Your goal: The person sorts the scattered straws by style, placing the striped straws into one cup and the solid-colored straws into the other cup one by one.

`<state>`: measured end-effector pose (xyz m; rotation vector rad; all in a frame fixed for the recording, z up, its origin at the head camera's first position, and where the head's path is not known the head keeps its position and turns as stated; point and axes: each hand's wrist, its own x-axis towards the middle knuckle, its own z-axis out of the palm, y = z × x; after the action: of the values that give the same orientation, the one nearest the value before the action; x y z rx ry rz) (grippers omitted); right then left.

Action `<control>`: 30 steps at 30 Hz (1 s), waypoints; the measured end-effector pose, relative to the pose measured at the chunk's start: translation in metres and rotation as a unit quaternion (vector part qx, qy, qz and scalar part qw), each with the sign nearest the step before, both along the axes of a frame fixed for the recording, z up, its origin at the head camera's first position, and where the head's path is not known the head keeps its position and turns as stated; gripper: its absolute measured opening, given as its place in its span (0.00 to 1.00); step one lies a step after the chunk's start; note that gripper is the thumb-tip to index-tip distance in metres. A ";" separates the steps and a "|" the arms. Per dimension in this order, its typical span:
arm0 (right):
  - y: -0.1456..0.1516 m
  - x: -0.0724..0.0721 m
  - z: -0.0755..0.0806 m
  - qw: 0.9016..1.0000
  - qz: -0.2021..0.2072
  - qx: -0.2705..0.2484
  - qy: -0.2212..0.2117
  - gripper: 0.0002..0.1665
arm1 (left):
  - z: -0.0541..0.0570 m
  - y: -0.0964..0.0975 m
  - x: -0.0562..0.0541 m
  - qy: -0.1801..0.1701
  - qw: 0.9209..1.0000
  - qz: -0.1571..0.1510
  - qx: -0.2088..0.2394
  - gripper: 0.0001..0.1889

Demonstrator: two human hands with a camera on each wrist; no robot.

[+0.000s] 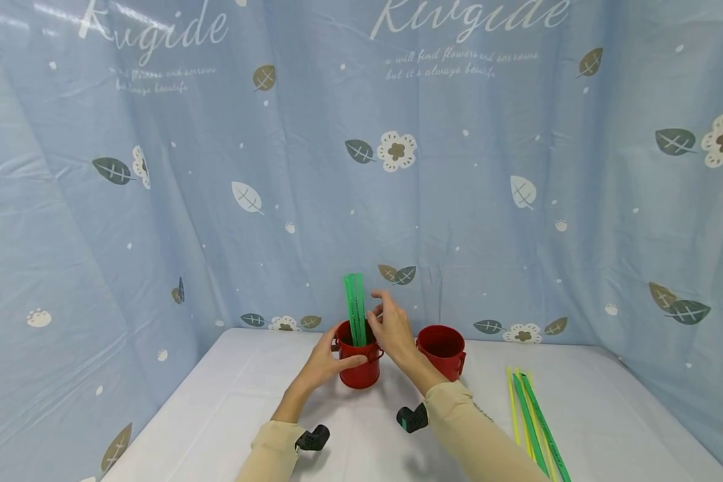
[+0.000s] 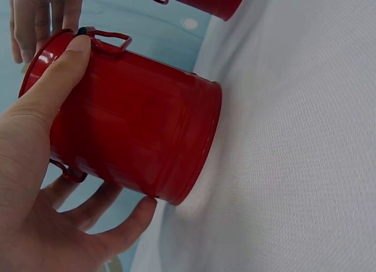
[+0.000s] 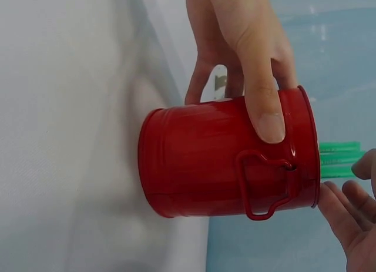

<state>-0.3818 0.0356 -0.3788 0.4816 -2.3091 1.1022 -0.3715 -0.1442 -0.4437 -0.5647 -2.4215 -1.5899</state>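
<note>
A small red metal bucket (image 1: 359,371) with wire side handles stands upright on the white table. My left hand (image 1: 325,365) holds it from the left, thumb across the near side (image 2: 59,78) and fingers round the far side. Several long green strips (image 1: 355,311) with dark print stand in it, their upper ends rising above the rim. My right hand (image 1: 394,328) is at the bucket's right rim beside the strips, its fingers loosely bent. In the right wrist view its fingertips (image 3: 332,204) come right at the rim, with nothing seen between them and the thumb.
A second red bucket (image 1: 442,355) stands to the right, behind my right forearm. Farther right, several green and yellow strips (image 1: 533,422) lie in a loose bundle on the white table (image 1: 614,415). A blue patterned curtain (image 1: 458,234) hangs behind the table.
</note>
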 end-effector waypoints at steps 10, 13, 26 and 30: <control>0.005 0.003 0.003 1.000 0.018 -0.017 -0.018 0.20 | 0.010 0.003 0.007 -0.007 1.000 -0.015 -0.005 0.42; 0.007 0.006 0.006 0.998 0.036 -0.035 -0.039 0.20 | -0.001 0.001 -0.002 -0.004 1.000 -0.003 -0.002 0.43; 0.024 0.025 0.009 0.990 0.098 -0.082 -0.065 0.16 | -0.005 -0.004 -0.007 0.001 1.000 -0.005 -0.017 0.43; 0.033 0.033 0.004 0.988 0.117 -0.070 -0.068 0.15 | -0.007 -0.003 -0.007 -0.005 1.000 -0.005 -0.017 0.43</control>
<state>-0.3484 0.0683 -0.3743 0.6527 -2.3129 1.4380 -0.3789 -0.1476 -0.4504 -0.5763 -2.4610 -1.5609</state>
